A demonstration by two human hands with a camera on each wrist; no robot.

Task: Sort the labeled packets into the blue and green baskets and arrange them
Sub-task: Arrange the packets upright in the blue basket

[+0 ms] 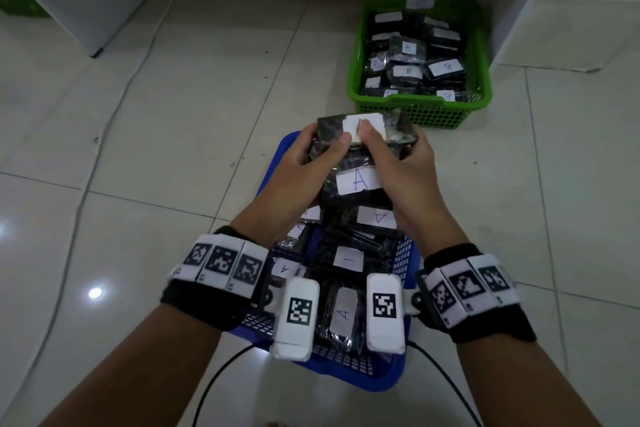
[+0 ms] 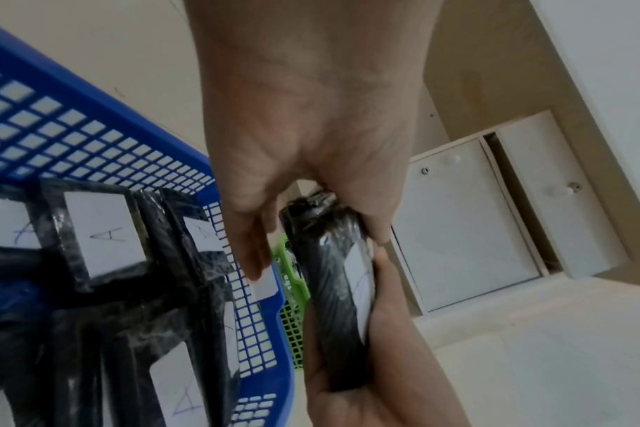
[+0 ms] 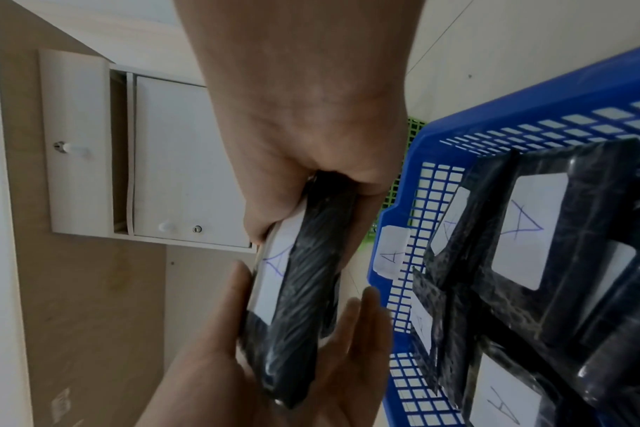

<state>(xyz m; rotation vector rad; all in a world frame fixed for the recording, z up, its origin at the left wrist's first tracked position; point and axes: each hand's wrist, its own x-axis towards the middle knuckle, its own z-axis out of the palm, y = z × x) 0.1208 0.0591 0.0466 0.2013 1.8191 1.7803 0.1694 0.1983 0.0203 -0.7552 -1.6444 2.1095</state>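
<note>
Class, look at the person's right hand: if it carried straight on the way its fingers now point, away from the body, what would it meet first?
Probably the green basket. The right hand, gripping the packet together with the left hand above the blue basket, points forward, and only bare floor seems to lie between. Depth is hard to judge.

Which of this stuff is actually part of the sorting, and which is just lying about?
Part of the job:
held packet
left hand
right hand
blue basket
green basket

Lying about:
white cabinet
floor cable
</note>
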